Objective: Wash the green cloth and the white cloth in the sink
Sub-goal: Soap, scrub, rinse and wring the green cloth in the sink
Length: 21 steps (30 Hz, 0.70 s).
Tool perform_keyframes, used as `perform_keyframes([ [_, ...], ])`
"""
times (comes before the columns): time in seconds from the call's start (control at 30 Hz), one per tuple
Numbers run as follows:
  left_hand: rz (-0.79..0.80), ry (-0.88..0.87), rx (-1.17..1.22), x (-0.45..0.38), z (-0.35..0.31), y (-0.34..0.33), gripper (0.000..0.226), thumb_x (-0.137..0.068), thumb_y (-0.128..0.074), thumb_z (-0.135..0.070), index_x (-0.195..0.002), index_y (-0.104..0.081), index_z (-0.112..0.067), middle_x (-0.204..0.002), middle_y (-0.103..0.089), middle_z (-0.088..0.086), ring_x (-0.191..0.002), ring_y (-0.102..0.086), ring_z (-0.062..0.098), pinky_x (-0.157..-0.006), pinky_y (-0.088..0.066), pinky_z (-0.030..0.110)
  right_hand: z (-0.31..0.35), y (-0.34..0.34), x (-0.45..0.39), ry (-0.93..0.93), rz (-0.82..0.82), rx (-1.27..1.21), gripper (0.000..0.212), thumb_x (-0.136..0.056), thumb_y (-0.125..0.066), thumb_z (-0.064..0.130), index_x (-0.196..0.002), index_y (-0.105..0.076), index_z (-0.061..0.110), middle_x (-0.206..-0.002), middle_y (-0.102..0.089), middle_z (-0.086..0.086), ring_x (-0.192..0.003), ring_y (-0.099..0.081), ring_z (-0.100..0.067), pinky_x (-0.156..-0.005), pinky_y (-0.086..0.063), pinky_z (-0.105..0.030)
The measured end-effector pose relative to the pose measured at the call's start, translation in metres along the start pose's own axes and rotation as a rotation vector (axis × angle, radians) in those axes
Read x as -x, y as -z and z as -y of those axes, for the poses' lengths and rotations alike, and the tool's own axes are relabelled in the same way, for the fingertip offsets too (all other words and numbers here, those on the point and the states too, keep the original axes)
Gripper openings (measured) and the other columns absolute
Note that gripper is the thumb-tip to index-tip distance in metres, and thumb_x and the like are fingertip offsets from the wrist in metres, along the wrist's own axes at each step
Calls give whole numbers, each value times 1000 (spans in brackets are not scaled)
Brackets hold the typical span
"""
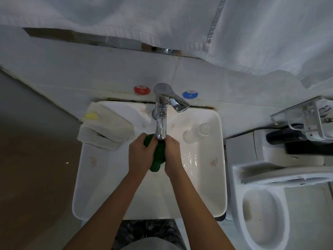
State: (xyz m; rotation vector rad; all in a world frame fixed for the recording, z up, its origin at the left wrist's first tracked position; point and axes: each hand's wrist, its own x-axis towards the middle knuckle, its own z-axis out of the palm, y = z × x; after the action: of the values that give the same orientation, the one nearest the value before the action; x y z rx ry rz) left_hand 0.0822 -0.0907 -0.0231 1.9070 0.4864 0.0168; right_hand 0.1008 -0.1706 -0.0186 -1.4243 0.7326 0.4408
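Note:
The green cloth (158,156) is bunched up over the white sink (207,177), right under the spout of the chrome tap (161,123). My left hand (140,154) grips its left side and my right hand (173,156) grips its right side, the two hands pressed close together. Much of the cloth is hidden between my hands. The white cloth (106,127) lies folded on the sink's back left corner, with a small yellow thing (91,116) on top of it. Water glistens on the basin to the right of my right hand.
A clear glass (197,132) lies on the sink's back right rim. Red (142,89) and blue (189,94) round stickers flank the tap on the tiled wall. White towels (180,20) hang above. A toilet (264,204) stands to the right, below a wire rack (306,121).

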Motion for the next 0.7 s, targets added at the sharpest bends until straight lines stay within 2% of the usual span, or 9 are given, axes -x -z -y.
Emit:
perform_keyframes([
  [0.1,20,9,-7,-5,2,2,34,-91,-59,-20,-59,-45,-21,-54,-47,-4,-52,-47,11,-58,-39,20,-5,3,2,17,38,53,19,-93,-53,22,-75,-58,15,-84,-59,-11,-80,-55,-21,-77,-49,-36],
  [0.23,20,25,-20,-6,0,-4,25,-92,-58,-21,-69,-53,-12,-59,-53,-1,-57,-54,16,-58,-44,22,-18,2,6,155,-32,-17,12,-90,-64,25,-88,-61,13,-86,-62,-7,-82,-61,-19,-77,-53,-31],
  [0.27,0,38,-3,-7,0,-6,25,-92,-58,-22,-70,-53,-11,-60,-53,-1,-56,-53,15,-57,-43,23,-21,1,8,179,-48,-52,16,-88,-67,28,-97,-62,16,-92,-64,-4,-88,-64,-18,-82,-55,-32],
  [0.37,-65,65,28,-12,0,-10,30,-92,-58,-26,-65,-49,-15,-59,-52,-2,-54,-49,12,-56,-40,26,-33,-2,15,289,-54,-126,48,-78,-71,32,-123,-57,22,-115,-64,2,-108,-62,-15,-92,-53,-33],
  [0.47,-114,79,47,-15,1,-12,31,-94,-54,-32,-70,-51,-13,-63,-54,-3,-58,-52,13,-58,-42,27,-40,-7,21,332,-34,-199,58,-81,-68,18,-135,-48,23,-124,-60,7,-111,-60,-7,-91,-52,-26],
  [0.53,-108,130,46,-14,0,-14,30,-98,-46,-33,-78,-54,-13,-71,-57,-1,-66,-57,16,-62,-44,30,-40,-11,19,348,-46,-223,51,-83,-69,15,-129,-51,29,-121,-61,6,-108,-61,-8,-90,-53,-27],
  [0.6,-59,187,44,-9,0,-17,29,-98,-39,-36,-90,-56,-14,-90,-60,4,-79,-61,21,-70,-49,34,-35,-12,14,322,-92,-236,38,-77,-74,26,-112,-59,32,-109,-66,-1,-98,-65,-17,-86,-56,-34],
  [0.63,-27,192,46,-4,0,-18,29,-98,-39,-38,-98,-56,-14,-106,-57,6,-84,-61,20,-73,-50,35,-31,-12,11,307,-132,-235,34,-75,-75,29,-106,-61,27,-102,-66,-6,-90,-65,-19,-83,-55,-38],
  [0.7,42,163,48,10,-1,-20,34,-97,-42,-42,-117,-52,-16,-134,-38,5,-97,-57,16,-82,-49,34,-25,-10,5,291,-211,-231,23,-78,-73,21,-98,-63,15,-92,-66,-14,-78,-62,-18,-78,-55,-42],
])
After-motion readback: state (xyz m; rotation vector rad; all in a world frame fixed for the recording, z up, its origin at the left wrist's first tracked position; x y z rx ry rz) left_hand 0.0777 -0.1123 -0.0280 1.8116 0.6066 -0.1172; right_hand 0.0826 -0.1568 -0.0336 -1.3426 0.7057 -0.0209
